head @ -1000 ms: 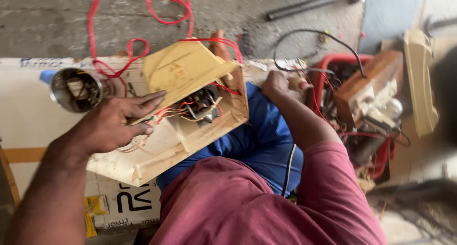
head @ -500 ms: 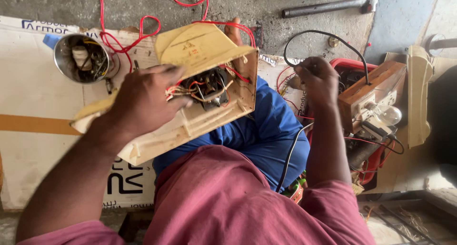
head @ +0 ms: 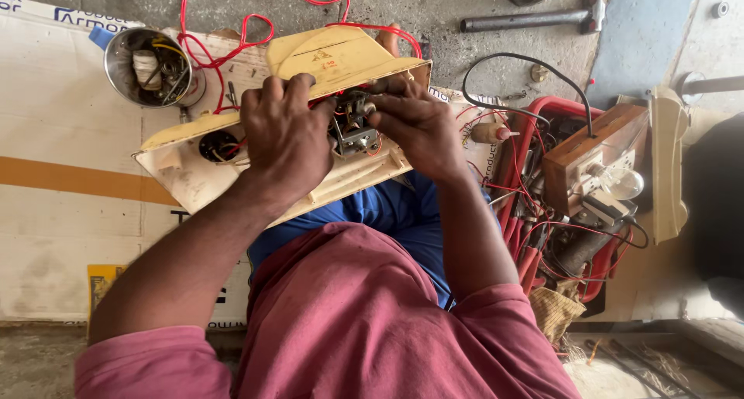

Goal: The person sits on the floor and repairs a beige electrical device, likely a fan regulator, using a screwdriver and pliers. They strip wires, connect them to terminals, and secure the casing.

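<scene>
A cream plastic housing (head: pixel 209 174), opened and full of red wires, rests on my lap. Inside it sits a small metal switch part (head: pixel 355 132). My left hand (head: pixel 283 139) lies over the housing's middle, fingers curled onto the left side of that part. My right hand (head: pixel 411 124) has its fingertips pinched on the same part from the right. Both hands touch it at once. The wiring beneath my left palm is hidden.
A steel cup (head: pixel 147 66) of small parts stands on flattened cardboard (head: pixel 54 128) at the left. Red wires (head: pixel 217 39) loop over the concrete floor. A hammer (head: pixel 535 15) lies at the top. At the right stands a wooden board with a bulb (head: pixel 612 178) amid tangled cables.
My right hand came back from the cables at the right to the housing. My left hand slid from the housing's left end to its middle. Both now grip the metal part.
</scene>
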